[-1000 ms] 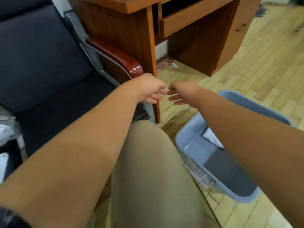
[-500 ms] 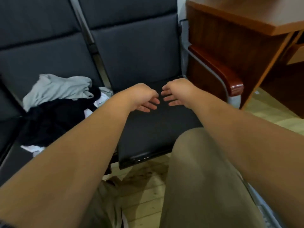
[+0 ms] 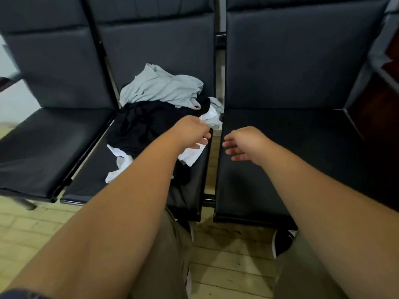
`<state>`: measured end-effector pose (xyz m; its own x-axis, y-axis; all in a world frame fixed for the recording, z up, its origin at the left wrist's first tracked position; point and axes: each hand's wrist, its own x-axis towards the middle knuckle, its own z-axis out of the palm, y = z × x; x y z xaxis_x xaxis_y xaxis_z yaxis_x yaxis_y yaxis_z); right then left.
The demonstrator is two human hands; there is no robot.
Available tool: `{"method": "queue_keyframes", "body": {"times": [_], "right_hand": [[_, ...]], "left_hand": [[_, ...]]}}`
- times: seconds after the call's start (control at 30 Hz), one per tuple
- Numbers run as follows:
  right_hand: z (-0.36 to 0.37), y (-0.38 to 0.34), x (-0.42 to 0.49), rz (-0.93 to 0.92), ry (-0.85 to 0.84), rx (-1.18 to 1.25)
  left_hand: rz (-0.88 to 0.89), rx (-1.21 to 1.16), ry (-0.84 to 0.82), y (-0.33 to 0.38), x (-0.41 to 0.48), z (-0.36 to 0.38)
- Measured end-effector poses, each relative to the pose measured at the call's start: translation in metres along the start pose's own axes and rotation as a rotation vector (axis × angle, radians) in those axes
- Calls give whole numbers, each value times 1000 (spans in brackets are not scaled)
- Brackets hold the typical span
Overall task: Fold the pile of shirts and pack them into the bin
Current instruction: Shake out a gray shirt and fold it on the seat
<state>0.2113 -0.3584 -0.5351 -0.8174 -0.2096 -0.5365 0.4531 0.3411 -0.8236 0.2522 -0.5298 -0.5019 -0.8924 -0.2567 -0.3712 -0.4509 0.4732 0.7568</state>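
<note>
A pile of crumpled shirts lies on the middle black seat (image 3: pixel 190 190): a grey shirt (image 3: pixel 164 89) on top at the back, a black shirt (image 3: pixel 142 126) in the middle, and a white shirt (image 3: pixel 192 157) sticking out at the front and right. My left hand (image 3: pixel 190 132) hovers at the pile's right edge, its loosely curled fingers just above the white shirt and holding nothing that I can see. My right hand (image 3: pixel 246 145) hangs over the right seat (image 3: pixel 302 160) with relaxed, spread fingers and is empty. The bin is out of view.
A row of three black padded seats with backrests fills the view; the left seat (image 3: pixel 47 147) is bare. A dark wooden desk side (image 3: pixel 386 100) shows at the far right. Pale wood floor (image 3: pixel 226 266), my khaki trousers and a dark shoe (image 3: pixel 282 240) lie below.
My view has swung left from the bin and desk to the seats. Both hands moved with it; the left hand now reaches the pile's right edge, and the right hand has spread apart from it.
</note>
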Motion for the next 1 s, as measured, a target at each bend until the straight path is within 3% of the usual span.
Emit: {"method": "queue_keyframes", "body": {"times": [0.23, 0.43, 0.7, 0.9, 1.0], "right_hand": [[31, -20, 37, -78, -42, -49], [48, -36, 57, -118, -35, 71], [66, -47, 80, -210, -19, 191], [60, -38, 92, -176, 24, 158], [54, -37, 92, -162, 33, 150]], "left_hand": [[119, 270, 335, -23, 35, -20], [121, 267, 453, -40, 83, -46], [211, 474, 360, -36, 128, -47], [77, 702, 289, -49, 153, -47], [128, 583, 383, -54, 164, -48]]}}
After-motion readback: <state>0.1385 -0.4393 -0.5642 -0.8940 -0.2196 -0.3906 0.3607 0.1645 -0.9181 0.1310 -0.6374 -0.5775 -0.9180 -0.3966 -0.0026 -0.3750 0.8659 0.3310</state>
